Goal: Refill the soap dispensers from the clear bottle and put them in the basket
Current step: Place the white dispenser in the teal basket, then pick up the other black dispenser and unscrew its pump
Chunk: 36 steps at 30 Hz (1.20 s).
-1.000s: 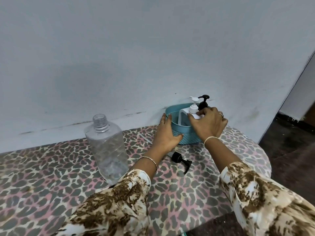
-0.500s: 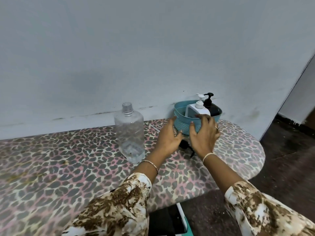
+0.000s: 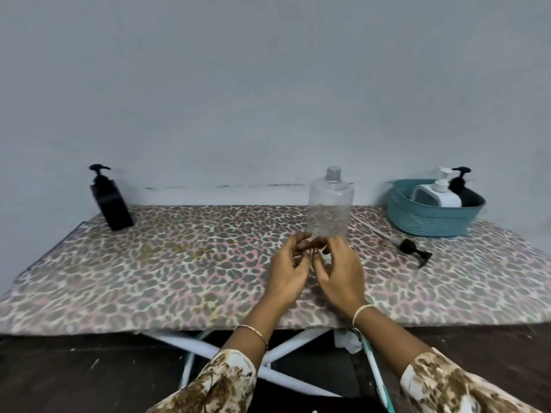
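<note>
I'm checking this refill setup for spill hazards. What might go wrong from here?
The clear bottle stands uncapped just behind the left hand and right hand; a bump might tip it. The loose pump lies by the basket, where a reach could sweep it off.

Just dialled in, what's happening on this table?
The person's left hand and right hand hover together in front of the uncapped clear bottle, fingers loosely curled, gripping nothing visible. A white dispenser and a black dispenser stand in the teal basket on the right. A second black dispenser stands at the far left of the table, and a loose pump lies beside the basket.
</note>
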{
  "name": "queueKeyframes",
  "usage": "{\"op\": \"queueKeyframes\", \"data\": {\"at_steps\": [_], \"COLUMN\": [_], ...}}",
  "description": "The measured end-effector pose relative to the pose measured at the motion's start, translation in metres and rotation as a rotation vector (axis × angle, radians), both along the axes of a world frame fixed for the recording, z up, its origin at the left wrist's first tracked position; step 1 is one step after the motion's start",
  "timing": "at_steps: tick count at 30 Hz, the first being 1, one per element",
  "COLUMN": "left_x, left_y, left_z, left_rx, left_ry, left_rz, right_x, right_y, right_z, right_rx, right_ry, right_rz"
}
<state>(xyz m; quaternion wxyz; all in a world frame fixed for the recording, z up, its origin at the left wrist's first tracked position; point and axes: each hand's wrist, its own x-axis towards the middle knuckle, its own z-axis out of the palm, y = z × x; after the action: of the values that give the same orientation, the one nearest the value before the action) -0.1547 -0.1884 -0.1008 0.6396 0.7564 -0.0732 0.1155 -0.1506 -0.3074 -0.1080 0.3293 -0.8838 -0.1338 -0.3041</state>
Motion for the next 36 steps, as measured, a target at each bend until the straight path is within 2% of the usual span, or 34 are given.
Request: {"op": "queueKeyframes", "data": {"at_steps": [4,8,17,20,24,32,36], "left_x": [-0.009,-0.001,0.05,0.068,0.093,0.127,0.13], "left_y": [0.057,0.123,0.25,0.281,0.316,0.353,0.358], "left_z": [-0.002,-0.002,0.007,0.016,0.024,0.01,0.01], "left_rx": [-0.032,0.011,0.22,0.222,0.181,-0.006,-0.012], "left_ry": [0.032,0.044,0.111,0.146,0.157,0.172,0.157], "left_rz": [0.13,0.359,0.908,1.059,1.115,1.063,1.048], "right_x": [0.005,0.021,0.064,0.073,0.078,0.08,0.081], "right_y": [0.043,0.084,0.134,0.139,0.138,0.14,0.14], "right_z": [-0.008,-0.012,-0.005,-0.01,-0.018,-0.022,-0.023], "right_rx": [-0.2,-0.358,-0.497,-0.502,-0.456,-0.451,-0.432], "right_ry": [0.155,0.279,0.362,0.361,0.394,0.404,0.402], "right_rz": [0.119,0.169,0.173,0.188,0.222,0.208,0.207]}}
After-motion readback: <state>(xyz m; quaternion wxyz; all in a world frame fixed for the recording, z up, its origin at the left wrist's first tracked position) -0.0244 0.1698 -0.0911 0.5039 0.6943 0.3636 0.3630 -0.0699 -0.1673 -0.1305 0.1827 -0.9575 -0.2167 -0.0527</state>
